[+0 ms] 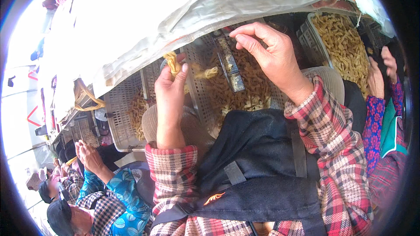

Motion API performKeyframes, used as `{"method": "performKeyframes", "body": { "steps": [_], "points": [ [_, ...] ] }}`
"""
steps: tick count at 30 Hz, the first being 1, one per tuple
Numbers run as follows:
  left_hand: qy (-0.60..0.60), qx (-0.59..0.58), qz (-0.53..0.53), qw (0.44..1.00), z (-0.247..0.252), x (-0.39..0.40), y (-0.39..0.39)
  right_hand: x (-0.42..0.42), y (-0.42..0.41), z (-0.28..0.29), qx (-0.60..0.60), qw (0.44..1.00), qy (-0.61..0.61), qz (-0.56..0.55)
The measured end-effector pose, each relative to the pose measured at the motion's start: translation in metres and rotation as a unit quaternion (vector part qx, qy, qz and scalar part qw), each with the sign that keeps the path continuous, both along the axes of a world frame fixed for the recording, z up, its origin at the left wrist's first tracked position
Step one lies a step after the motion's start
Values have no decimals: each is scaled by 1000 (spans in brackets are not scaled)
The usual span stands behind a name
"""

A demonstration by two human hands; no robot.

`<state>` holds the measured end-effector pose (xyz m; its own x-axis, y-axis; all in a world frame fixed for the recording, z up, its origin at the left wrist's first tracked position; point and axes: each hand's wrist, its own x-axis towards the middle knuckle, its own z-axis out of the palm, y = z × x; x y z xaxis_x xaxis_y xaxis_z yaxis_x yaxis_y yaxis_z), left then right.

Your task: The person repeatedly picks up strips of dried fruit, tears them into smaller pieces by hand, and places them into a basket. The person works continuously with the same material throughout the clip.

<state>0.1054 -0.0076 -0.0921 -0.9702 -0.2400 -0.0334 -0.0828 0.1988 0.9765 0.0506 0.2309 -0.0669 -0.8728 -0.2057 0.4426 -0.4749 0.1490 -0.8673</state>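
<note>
Between the fingers and thumb of my left hand (174,85) is a yellowish, knotted strip (172,63), held at the edge of a plastic-covered table (210,28). A similar knotted piece (210,72), blurred, shows between my hands in front of a plastic basket. My right hand (265,47) is raised with thumb and forefinger close together; whether anything thin lies between them cannot be told. Below it, a narrow metal-and-wood bar (229,65) juts from under the table. The perforated basket (198,88) beneath holds many brownish knotted pieces (249,82).
At right, a crate (320,39) is full of knotted pieces (343,49), beside a co-worker's hands (377,78). Another basket (123,118) stands at left. A co-worker in a blue sleeve (123,183) sits there, near a yellowish strip loop (90,105) hanging at the table edge.
</note>
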Motion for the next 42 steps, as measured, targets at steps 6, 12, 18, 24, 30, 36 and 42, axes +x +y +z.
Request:
{"method": "performKeyframes", "body": {
  "steps": [6, 12, 18, 24, 30, 36, 42],
  "points": [
    [-100, 176, -34, 979, 23, 5, 18, 2, -1, 2, -17, 996, -61, 62],
    [36, 114, -112, 987, 11, -1, 21, 2, -10, 3, 27, 992, -79, 93],
    [54, -19, -97, 994, 2, -6, 20, -5, -11, -10, 69, 994, -27, 74],
    [23, -193, -130, 972, -6, 1, 16, -1, -10, -22, 168, 985, -4, -32],
    [-134, 281, -81, 947, 9, 16, 7, -26, 47, -32, 49, 970, -237, -35],
    [-90, 406, -68, 907, 19, 53, 24, -17, 64, -43, 62, 990, -71, -106],
    [-102, 339, -120, 927, 70, 94, 64, 89, 25, 45, 116, 965, 223, 72]
  ]
}}
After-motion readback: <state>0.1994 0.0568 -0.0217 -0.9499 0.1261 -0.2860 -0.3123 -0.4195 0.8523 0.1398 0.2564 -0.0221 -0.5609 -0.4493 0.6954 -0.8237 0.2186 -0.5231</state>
